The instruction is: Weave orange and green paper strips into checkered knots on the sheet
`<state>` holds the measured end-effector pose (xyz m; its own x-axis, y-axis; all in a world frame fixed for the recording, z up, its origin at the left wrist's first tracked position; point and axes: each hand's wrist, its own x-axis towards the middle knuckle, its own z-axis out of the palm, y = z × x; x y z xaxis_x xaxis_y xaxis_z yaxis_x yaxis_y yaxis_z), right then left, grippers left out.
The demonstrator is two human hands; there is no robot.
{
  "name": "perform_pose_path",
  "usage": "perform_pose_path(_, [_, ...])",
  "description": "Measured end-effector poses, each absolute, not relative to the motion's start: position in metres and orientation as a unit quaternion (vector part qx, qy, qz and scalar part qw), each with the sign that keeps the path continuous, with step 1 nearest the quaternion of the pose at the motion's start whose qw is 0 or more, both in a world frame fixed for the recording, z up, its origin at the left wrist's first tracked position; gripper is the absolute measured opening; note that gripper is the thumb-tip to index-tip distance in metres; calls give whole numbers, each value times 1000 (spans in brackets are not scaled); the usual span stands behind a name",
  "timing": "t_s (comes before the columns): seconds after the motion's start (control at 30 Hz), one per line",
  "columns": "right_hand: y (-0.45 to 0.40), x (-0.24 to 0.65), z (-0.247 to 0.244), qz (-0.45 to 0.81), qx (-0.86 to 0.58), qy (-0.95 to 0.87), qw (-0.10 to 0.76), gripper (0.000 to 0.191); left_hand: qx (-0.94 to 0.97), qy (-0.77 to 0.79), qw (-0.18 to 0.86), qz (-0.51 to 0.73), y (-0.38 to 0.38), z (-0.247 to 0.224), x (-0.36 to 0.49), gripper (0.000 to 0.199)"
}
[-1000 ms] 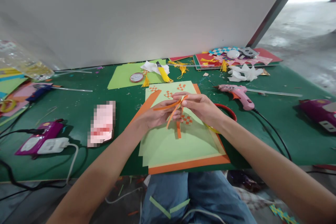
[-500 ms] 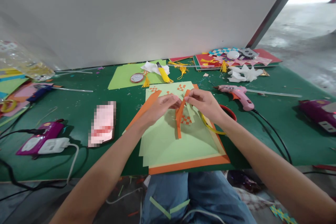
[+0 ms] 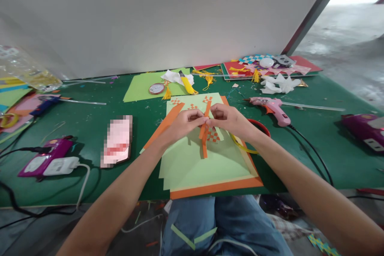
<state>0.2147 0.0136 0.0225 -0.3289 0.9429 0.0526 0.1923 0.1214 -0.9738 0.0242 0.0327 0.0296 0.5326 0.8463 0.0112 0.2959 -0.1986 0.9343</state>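
Observation:
Over a stack of pale green paper sheets [image 3: 207, 172], my left hand [image 3: 190, 122] and my right hand [image 3: 226, 120] meet at the fingertips. Both pinch an orange paper strip [image 3: 207, 109] that stands up between them. Another orange strip [image 3: 205, 150] hangs down just below the fingers. Beside it lies a woven orange-and-green paper piece [image 3: 213, 136], partly covered by my right hand. Small checkered woven pieces [image 3: 192, 107] rest at the top of the sheets. Longer orange paper [image 3: 165, 126] lies left of my left hand.
A pink glue gun [image 3: 270, 108] lies to the right, near a yellow tape roll [image 3: 243, 146]. On the left are a phone [image 3: 117, 142] and a purple power socket [image 3: 49, 156] with cables. Behind the sheets sit a yellow cutter [image 3: 188, 84] and a round tin [image 3: 156, 89].
My right hand has moved slightly left and down, so the fingertips of both hands now touch. The orange strip has shifted left and stands more upright.

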Motion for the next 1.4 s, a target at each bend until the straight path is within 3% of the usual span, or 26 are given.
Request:
perform_pose_path(0.23, [17, 216, 18, 510, -433, -627, 400, 22, 726, 406, 486, 268, 34, 26, 22, 28])
perform_pose_path(0.7, [16, 221, 21, 511, -429, -639, 383, 27, 763, 406, 447, 230, 31, 31, 23, 38])
perform_pose_path(0.87, [17, 225, 24, 504, -421, -635, 408, 27, 756, 403, 466, 220, 29, 35, 22, 37])
perform_pose_path(1.07, [15, 223, 24, 515, -423, -642, 380, 20, 740, 390, 491, 242, 28, 35, 23, 33])
perform_pose_path(1.4, [15, 223, 24, 492, -429, -646, 396, 27, 707, 361, 533, 291, 30, 31, 24, 31])
